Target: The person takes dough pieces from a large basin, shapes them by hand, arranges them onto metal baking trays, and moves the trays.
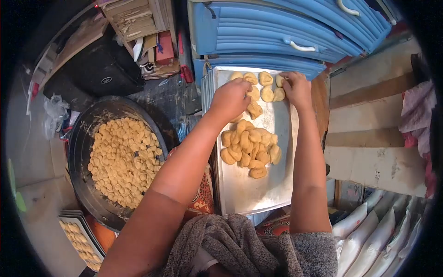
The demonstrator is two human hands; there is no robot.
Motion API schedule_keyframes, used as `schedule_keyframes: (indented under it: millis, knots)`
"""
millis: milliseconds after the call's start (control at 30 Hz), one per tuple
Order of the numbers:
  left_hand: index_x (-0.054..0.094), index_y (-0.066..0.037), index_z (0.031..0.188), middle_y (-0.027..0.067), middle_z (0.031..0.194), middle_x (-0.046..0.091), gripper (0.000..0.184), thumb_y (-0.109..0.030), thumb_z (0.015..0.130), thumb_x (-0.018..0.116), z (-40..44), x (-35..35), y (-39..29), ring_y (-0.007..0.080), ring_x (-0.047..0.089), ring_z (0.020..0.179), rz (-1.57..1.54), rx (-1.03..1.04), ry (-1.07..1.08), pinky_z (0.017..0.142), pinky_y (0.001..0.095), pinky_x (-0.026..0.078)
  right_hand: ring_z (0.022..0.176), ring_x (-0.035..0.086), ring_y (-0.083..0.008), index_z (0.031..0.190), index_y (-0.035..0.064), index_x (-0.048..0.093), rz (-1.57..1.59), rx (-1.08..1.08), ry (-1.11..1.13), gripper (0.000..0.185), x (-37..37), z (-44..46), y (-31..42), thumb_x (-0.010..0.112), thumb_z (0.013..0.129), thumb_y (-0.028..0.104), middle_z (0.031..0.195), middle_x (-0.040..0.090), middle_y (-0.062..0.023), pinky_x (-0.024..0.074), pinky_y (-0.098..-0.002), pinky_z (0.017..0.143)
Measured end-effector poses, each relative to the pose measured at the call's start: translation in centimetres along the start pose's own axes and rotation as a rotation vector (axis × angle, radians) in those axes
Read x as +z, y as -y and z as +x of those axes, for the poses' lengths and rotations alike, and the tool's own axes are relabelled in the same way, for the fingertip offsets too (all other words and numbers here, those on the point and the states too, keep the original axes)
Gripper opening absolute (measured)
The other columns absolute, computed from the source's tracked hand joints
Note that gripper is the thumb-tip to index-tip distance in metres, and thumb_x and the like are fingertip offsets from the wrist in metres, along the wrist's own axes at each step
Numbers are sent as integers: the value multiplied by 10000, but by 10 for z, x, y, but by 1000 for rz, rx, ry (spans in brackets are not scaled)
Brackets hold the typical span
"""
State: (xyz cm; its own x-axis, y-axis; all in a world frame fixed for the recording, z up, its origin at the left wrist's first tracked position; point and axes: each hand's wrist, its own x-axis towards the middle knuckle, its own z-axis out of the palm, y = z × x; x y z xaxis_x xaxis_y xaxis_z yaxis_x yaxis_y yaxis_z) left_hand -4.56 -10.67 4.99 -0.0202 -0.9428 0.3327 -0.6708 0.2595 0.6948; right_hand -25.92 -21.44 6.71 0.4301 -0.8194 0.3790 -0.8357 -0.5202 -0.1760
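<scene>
A metal tray (254, 194) lies in front of me, with a pile of dough pieces (251, 145) in its middle and separate rounded pieces (267, 94) at its far end. Over the tray's far left part is my left hand (230, 100), its fingers curled at a dough piece (254, 93); the fingertips partly hide the contact. My right hand (297, 88) is at the far right corner, fingers bent over a dough piece (280, 81) that they partly cover. Another piece (254, 110) lies just beside my left hand.
On the left stands a round black basin (76, 161) holding many small dough pieces. Below it are stacked trays (94, 244) with shaped pieces. Blue drawers (258, 34) rise beyond the tray. Filled white bags (369, 231) lie at the lower right, cardboard boxes (369, 166) above them.
</scene>
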Motion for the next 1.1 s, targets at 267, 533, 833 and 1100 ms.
schedule_keyframes:
  millis: [267,533,833,1100]
  knots:
    - [627,-78,881,100,885,585,188,-155,715,666,-1,-7,-6,299,588,876,-4,-22,58,744,409,474,862,587,-285,928,110,676,255,74,174,206,-16,-28,16,661,739,192,878,623,-78,408,-388,782]
    - [649,-83,916,77,956,568,299,-180,652,751,-7,-7,-12,282,508,1024,122,136,229,881,405,390,910,569,-286,948,88,659,227,-30,64,277,-16,-26,30,685,703,214,897,622,-82,400,-398,799]
    - [650,-103,858,61,927,567,260,-182,632,749,-9,1,-9,262,523,1005,164,149,188,890,399,371,952,541,-267,952,128,666,132,-61,141,245,-9,-24,44,647,708,135,942,609,-51,363,-398,839]
    - [646,-63,861,107,921,582,201,-171,698,691,0,-10,6,321,540,964,145,57,-92,860,427,406,966,530,-224,997,160,665,117,-222,104,256,14,8,66,591,759,103,962,614,-16,334,-370,822]
